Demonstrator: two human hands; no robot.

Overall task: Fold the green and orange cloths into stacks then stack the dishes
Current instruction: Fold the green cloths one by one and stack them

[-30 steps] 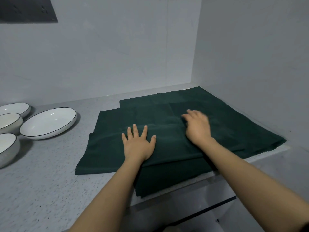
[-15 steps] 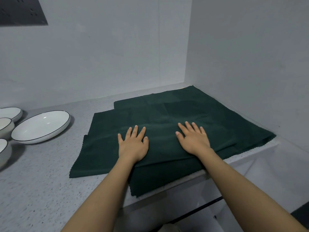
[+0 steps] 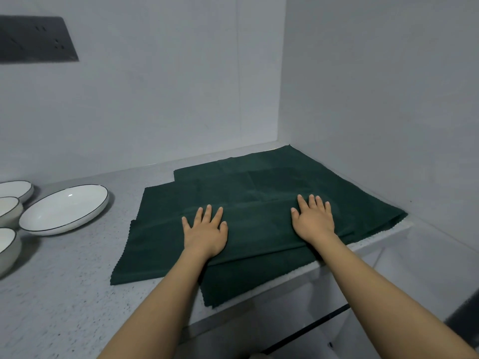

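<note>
Several dark green cloths (image 3: pixel 248 193) lie overlapped on the grey speckled counter (image 3: pixel 64 286), reaching into the right corner. A folded green layer lies on top near the front edge. My left hand (image 3: pixel 206 231) presses flat on it with straight fingers. My right hand (image 3: pixel 313 218) lies flat on the same layer further right, fingers spread. White dishes with dark rims stand at the left: a wide shallow plate (image 3: pixel 64 207), a smaller plate (image 3: pixel 15 189) behind it, and two bowls (image 3: pixel 9 208) (image 3: pixel 7 247) at the frame edge. No orange cloth is in view.
Grey walls close the counter at the back and on the right. A dark socket panel (image 3: pixel 36 38) hangs on the back wall, upper left. The counter's front edge (image 3: pixel 337 263) runs under the cloths, with a white cabinet front and a dark handle gap below.
My right hand slid rightward across the top cloth and now lies flat with fingers spread. My left hand stays pressed in place. The view has shifted slightly.
</note>
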